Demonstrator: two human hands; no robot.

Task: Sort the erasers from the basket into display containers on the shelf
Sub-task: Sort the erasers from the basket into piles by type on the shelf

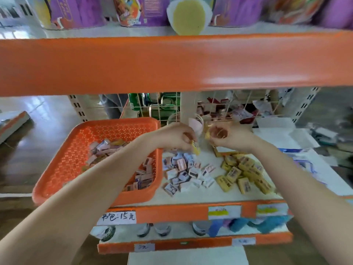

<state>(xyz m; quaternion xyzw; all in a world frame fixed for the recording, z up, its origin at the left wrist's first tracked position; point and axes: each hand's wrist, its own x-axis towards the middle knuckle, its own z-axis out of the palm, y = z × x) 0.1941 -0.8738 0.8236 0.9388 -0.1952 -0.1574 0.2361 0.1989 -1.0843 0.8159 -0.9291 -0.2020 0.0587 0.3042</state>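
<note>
A broad orange metal shelf edge [172,62] ran across the upper view. Below it stood white slotted metal uprights [79,108] and a white wire mesh back panel [219,104]. To the left, a glossy grey-brown floor [38,131] reflected pale light.

Single head-worn wide-angle view, facing forward and down at close range onto the middle shelf [191,197]. The upper shelf's orange edge [172,64] spans the top. The left forearm [86,188] and right forearm [305,188] enter from the lower corners.

Blurred clear containers [197,121], contents unclear; purple tins [76,12] cut off at top edge
</note>
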